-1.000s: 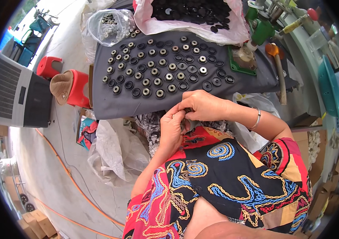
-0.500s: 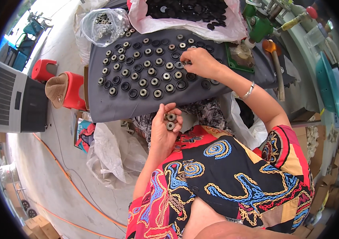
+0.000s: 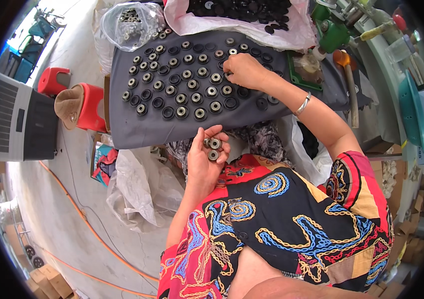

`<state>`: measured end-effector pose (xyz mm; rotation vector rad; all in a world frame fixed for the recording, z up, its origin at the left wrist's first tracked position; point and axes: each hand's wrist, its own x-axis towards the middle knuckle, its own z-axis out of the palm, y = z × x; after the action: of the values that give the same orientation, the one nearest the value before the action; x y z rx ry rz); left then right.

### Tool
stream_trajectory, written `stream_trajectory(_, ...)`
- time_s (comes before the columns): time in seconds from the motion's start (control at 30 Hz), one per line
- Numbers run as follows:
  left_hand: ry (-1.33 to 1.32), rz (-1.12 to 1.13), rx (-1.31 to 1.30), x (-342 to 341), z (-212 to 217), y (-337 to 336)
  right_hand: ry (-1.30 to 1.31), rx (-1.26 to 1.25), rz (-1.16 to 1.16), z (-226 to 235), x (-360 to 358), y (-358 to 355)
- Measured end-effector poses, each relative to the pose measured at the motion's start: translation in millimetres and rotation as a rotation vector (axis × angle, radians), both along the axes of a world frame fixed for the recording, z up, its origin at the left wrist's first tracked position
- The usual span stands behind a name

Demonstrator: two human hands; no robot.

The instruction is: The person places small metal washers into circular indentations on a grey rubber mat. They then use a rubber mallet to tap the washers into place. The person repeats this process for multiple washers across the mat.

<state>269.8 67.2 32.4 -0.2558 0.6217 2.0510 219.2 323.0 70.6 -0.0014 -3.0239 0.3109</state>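
1. Head view, top of the frame: a clear plastic bag [image 3: 131, 22] of small metal rings sits at the upper left corner of the grey cloth [image 3: 172, 124], and a pale pink bag [image 3: 291, 35] heaped with black rings lies open along the cloth's top edge.
2. Left of the cloth stands a red stool [image 3: 91, 107] with a tan cap [image 3: 69, 105] on it, and beside that a grey, slatted box-shaped appliance [image 3: 15, 119]. Below the cloth, a crumpled clear bag [image 3: 137, 192] lies on the floor beside a red-and-blue package [image 3: 103, 160].
3. Black wheels with metal centres [image 3: 182, 82] lie in rows across the cloth, some with the black hub bare.
4. The left hand [image 3: 204, 162] is raised in centre frame below the cloth's edge, palm up, fingers curled loosely around a few small wheels [image 3: 213, 148].
5. The right hand [image 3: 244, 70], a silver bangle [image 3: 302, 104] on its wrist, reaches out over the upper right rows, fingers bent down and pinched at a wheel; whether it grips it cannot be told.
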Motion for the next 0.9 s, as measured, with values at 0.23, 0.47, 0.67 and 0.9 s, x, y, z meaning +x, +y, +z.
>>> stream_trajectory(0.23,0.07,-0.032,-0.008,3,8,-1,0.048,0.228,0.023,14,13,-14)
stream_trajectory(0.47,0.047,0.016,-0.013,12,-7,6,-0.005,-0.369,0.455,40,79,-99)
stream_trajectory(0.67,0.206,-0.043,-0.164,20,-4,9,-0.086,-0.393,0.357,35,101,-111)
stream_trajectory(0.9,0.235,-0.066,-0.348,19,20,1,0.039,-0.351,0.395,21,95,-114)
